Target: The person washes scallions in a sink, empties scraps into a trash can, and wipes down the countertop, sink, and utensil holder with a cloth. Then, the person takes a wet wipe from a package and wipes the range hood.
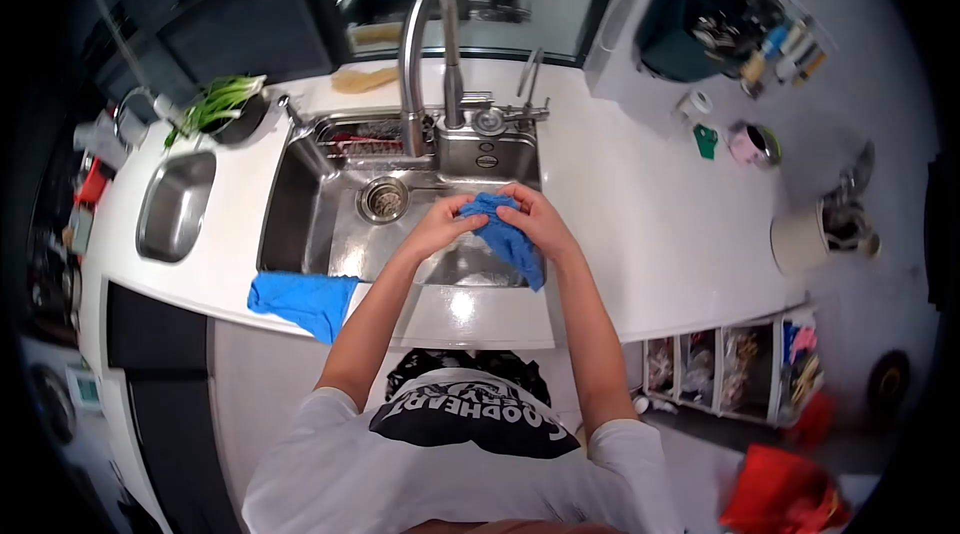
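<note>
A crumpled blue cloth (508, 239) is held up over the right part of the steel sink (330, 224). My left hand (442, 226) pinches its upper left side, and my right hand (540, 221) grips it from the right. The lower end of the cloth hangs down beside my right wrist, close to the sink's front right corner. Another blue cloth (303, 300) lies over the counter's front edge, left of my left forearm. Behind the hands stands a tall curved faucet (408, 74). A round drain (384, 200) shows in the basin, left of my left hand.
A small second sink (177, 206) is set into the counter at left, with green onions in a dark bowl (240, 119) behind it. A wire rack (375, 137) sits at the sink's back. A utensil holder (800, 234) and a pink container (752, 146) are at right. An open drawer (735, 374) sticks out below.
</note>
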Motion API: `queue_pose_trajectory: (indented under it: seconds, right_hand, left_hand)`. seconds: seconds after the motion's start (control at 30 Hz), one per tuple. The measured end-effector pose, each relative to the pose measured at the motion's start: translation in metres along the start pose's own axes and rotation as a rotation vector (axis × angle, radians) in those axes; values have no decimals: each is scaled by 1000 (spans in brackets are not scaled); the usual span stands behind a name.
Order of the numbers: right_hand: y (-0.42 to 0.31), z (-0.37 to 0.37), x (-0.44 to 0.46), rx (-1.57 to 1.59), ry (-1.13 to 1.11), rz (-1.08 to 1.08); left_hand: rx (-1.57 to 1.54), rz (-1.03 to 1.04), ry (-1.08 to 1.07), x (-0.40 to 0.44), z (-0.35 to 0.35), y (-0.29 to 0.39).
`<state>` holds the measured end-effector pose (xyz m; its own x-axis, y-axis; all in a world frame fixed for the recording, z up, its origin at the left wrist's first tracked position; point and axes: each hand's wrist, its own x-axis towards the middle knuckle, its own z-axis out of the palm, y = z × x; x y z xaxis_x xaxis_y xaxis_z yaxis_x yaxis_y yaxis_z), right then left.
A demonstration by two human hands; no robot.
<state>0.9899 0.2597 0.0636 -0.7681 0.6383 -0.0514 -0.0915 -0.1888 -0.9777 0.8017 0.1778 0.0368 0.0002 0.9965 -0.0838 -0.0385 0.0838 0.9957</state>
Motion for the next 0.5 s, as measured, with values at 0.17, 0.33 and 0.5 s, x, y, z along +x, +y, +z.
queue_pose_trajectory:
  seconds: [0.17,0.33,0.5]
  right_hand:
    - [-35,-19,-48,-435,114,73]
    - [-40,-35,-92,-356,169,-49]
    - [-26,-37,-121,509,263,-208]
  left_hand:
    - [290,409,-65,21,-8,20]
    - [414,424,-95,17,-3,73]
    - [252,60,-62,51,-47,-35]
